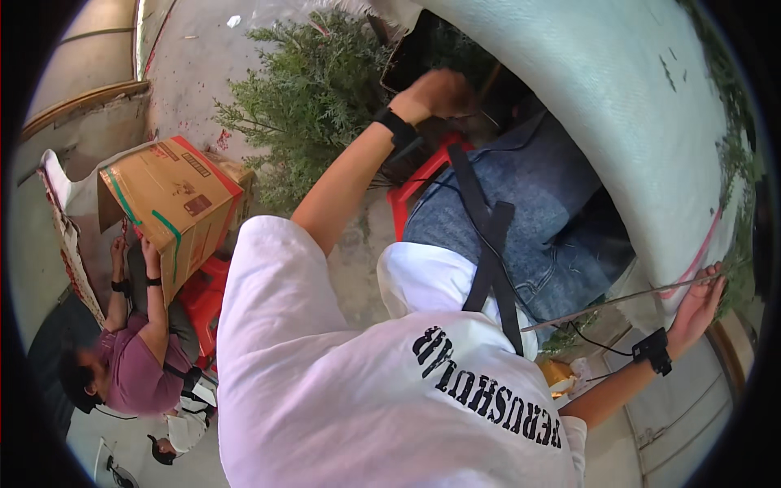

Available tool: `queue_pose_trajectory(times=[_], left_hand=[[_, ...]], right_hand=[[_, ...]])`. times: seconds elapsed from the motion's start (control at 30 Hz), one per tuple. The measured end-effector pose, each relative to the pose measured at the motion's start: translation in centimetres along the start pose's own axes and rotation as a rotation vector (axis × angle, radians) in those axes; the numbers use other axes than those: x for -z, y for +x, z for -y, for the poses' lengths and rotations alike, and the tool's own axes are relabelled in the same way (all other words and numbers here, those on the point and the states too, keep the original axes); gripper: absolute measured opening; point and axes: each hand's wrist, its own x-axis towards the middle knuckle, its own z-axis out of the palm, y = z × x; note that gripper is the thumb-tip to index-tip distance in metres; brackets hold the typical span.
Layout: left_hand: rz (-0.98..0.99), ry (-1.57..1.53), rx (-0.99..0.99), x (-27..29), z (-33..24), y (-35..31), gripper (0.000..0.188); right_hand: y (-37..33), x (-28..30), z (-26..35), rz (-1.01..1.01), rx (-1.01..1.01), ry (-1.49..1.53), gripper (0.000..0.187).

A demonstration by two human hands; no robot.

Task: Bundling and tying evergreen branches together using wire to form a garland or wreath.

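My right hand (698, 307) is closed around a long thin branch (622, 302), whose bare end slants back toward my lap. Green sprigs show just beyond my fingers, where a big white woven sack (561, 73) curves down. My left hand (443, 93) is smeared by motion, and I cannot make out its fingers. It is above a dark container (403, 69), beside a heap of green leafy branches (313, 114). Black straps cross my jeans, and a band sits on each wrist.
A red plastic stool (415, 191) is by my legs. To the left, a person in a purple shirt (142, 366) has both hands at a cardboard box (179, 203). Another person (183, 427) is farther off. Red bits lie on the concrete floor (199, 69).
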Motion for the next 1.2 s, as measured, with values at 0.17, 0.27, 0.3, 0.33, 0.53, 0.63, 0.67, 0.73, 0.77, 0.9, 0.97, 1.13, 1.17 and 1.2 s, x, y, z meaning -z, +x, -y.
queue_pose_trajectory(times=[0.17, 0.27, 0.3, 0.33, 0.53, 0.63, 0.67, 0.73, 0.77, 0.9, 0.97, 1.13, 1.17, 1.2], left_hand=[[0.044, -0.138, 0.135, -4.8, 1.2, 1.7, 0.036], [0.013, -0.09, 0.2, -8.1, 5.3, 2.9, 0.037], [0.003, -0.078, 0.222, -8.9, 6.8, 3.2, 0.037], [-0.008, -0.046, 0.234, -10.4, 8.9, 3.4, 0.037], [0.122, -0.524, 0.245, 10.1, -9.3, -9.3, 0.025], [0.228, -0.708, -0.157, 18.0, -17.7, -17.1, 0.018], [0.236, -0.807, -0.28, 18.9, -19.3, -18.6, 0.014], [0.151, -0.946, -0.528, 20.0, -21.8, -17.3, 0.017], [0.047, -1.075, -0.774, 20.5, -22.7, -16.4, 0.024], [-0.361, -0.662, -0.544, 19.9, -28.8, -10.5, 0.053], [-0.382, -0.893, -0.566, 18.2, -31.5, -8.2, 0.052], [-0.401, -1.416, -0.52, 20.3, -34.3, -3.4, 0.043], [-0.415, -1.423, -0.477, 20.8, -34.5, -3.6, 0.041], [-0.423, -1.439, -0.449, 21.1, -34.8, -4.5, 0.041]], right_hand=[[-0.1, 1.1, -0.2, 0.008, 0.02, -0.037, 0.026], [-0.7, 0.1, -0.8, -0.01, 0.02, -0.047, 0.026], [-0.9, -0.7, -1.0, -0.01, 0.009, -0.05, 0.026], [-1.0, -1.3, -1.3, -0.002, 0.023, -0.018, 0.026], [-4.8, -6.2, 1.0, 0.005, 0.061, -0.008, 0.025], [-3.8, -9.4, 2.2, 0.141, 0.089, -0.185, 0.026], [-3.2, -12.0, 2.9, 0.15, 0.144, -0.253, 0.028], [-2.8, -15.3, 4.2, 0.14, 0.188, -0.328, 0.03], [-2.5, -16.3, 4.6, 0.184, 0.214, -0.373, 0.029], [-1.3, -18.7, 4.5, 0.444, 0.172, -0.447, 0.024], [-0.9, -20.3, 3.4, 0.444, 0.221, -0.5, 0.024], [1.5, -22.1, 3.9, 0.636, 0.233, -0.483, 0.024], [1.5, -22.1, 3.8, 0.697, 0.249, -0.462, 0.024], [1.2, -22.1, 3.8, 0.71, 0.222, -0.456, 0.024]])
